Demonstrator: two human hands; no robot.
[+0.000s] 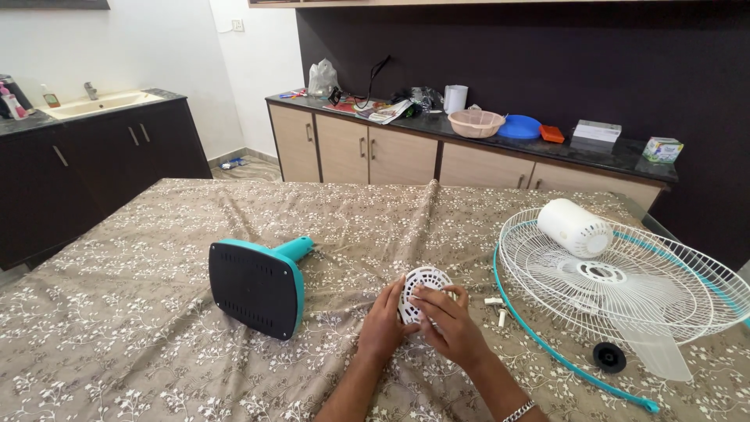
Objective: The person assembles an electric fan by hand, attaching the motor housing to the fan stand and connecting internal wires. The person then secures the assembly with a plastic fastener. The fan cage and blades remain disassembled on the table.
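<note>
1. White round vented plastic cover [423, 291] sits clamped between both hands, near centre of the bench [156, 328], tilted up off the brown floral cloth [117, 258].
2. Left hand [382, 322] grips the cover's left edge from below; right hand [451, 322] lies over its near-right face, fingers [428, 295] pressed on it. Hands close together, touching across the part.
3. Step looks like handling or inspecting a fan part mid-assembly or disassembly; can't tell which.
4. Next move likely calls for a steady two-handed hold and turning the cover to align it with its mate.
5. Just right of hands: small white screw-like bits [498, 309] on the cloth, easy to knock.
6. Right: white wire fan guard [664, 312] with teal rim, white motor housing [575, 227] lying on it, clear blade under it, black knob [608, 356] near.
7. Left: teal fan base [258, 287] on its side, dark underside facing near.
8. Far: counter [625, 160] with bowls, boxes; sink [98, 104] far left. Nothing blocks the hands.
</note>
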